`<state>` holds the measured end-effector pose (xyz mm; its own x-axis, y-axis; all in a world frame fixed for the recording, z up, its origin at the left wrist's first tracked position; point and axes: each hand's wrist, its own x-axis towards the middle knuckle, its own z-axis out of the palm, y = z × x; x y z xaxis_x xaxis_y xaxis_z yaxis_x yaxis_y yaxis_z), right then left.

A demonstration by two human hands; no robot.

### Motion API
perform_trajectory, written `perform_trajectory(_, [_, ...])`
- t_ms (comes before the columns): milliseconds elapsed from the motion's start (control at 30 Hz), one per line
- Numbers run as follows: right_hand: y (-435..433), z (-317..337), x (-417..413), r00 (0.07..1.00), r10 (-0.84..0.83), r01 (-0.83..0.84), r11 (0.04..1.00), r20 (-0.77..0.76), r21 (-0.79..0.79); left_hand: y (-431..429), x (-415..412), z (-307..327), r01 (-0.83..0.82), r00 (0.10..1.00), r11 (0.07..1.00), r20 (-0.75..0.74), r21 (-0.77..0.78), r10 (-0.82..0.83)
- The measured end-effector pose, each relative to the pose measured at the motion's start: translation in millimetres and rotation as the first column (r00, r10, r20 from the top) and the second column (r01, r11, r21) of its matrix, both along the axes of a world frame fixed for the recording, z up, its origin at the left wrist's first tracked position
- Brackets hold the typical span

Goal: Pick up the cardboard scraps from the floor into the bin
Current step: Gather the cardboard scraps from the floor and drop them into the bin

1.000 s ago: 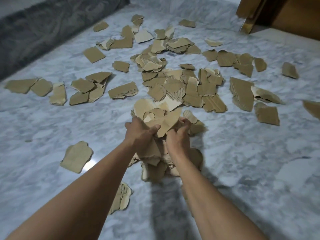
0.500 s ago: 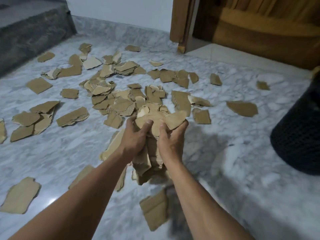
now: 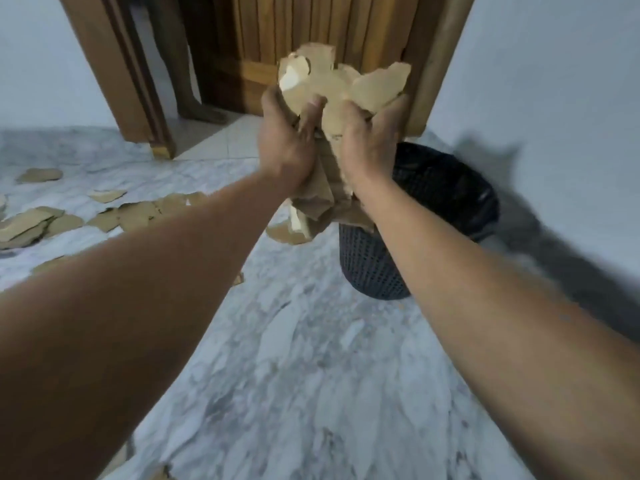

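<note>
Left hand: the left hand is pressing in from its side of the bundle of cardboard scraps, fingers curled and clamped on the pieces, thumb hooking over the front.

Right hand: the right hand is mirroring it, fingers wrapped tight on the other side, so the two palms are squeezing the loose pieces into one wad.

Why the two-handed squeeze: the scraps are many and flat, so I judge that pinching them between both palms is what is keeping them from sliding apart.

Where the bundle is: it is hanging in the air at the near rim of the black mesh bin, raised above its mouth and not yet over the middle of it.

Bin placing: it is standing on the marble floor near the wall, beside the wooden door frame.

Loose end: ragged tails are dangling under the wrists, and one piece is showing below them; whether it is falling or lying on the floor, I cannot tell.

Still to gather: scattered scraps are lying well off on the left.

Hidden: the arms are covering the bin's near rim and most of its mouth, so how full it is I cannot say.

Hard to make out: motion blur is smearing the bin's right side and its shadow.

Doorway: someone's bare leg is standing there, cut off above.
</note>
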<state>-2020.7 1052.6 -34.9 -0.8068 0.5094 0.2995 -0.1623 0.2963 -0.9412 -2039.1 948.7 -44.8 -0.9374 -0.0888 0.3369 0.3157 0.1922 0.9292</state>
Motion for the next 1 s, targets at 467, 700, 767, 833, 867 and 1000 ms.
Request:
perform_trajectory(467, [163,-15,-6,0.968,-0.097,0.067,0.989,0.230,0.133,108,-63,-7,0.197,0.978,0.943,0.118,-0.267,-0.170])
perform_trajectory(700, [57,-33,22,0.986,-0.106,0.152,0.882,-0.126,0.446,-2,-2,-47,-0.070,0.996,0.926,-0.076,-0.371,0.045])
perform_trajectory(767, [7,-55,32,0.986,-0.002,0.080,0.883,-0.167,0.462,-53,26,-76,-0.143,0.990,0.912,-0.050,-0.384,0.134])
perform_trajectory(833, [-43,-86,47,0.986,0.099,-0.028,0.892,-0.136,0.451,-110,59,-112,-0.242,0.968,0.882,-0.033,-0.404,0.250])
perform_trajectory(867, [-66,-104,58,0.984,0.154,-0.101,0.893,-0.086,0.438,-139,80,-130,-0.284,0.951,0.856,-0.015,-0.431,0.308])
perform_trajectory(1000, [-143,-186,122,0.882,0.395,-0.468,0.794,0.257,0.388,-243,180,-206,-0.371,0.835,0.645,0.064,-0.668,0.546])
